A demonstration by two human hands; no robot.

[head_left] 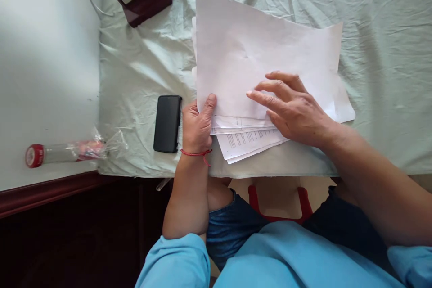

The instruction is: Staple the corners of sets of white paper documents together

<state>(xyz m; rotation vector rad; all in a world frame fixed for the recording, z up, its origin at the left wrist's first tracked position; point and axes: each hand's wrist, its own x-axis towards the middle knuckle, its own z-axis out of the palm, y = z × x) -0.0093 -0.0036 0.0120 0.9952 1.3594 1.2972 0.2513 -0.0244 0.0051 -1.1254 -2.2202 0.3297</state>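
The papers (248, 141) lie askew on the cloth (388, 76), their left edge pinched under the left hand's (196, 128) thumb, seemingly to steady them, while the right hand (297, 114), gripping nothing, spreads loosely parted fingers on or just above the top sheet (232, 40), perhaps for smoothing.
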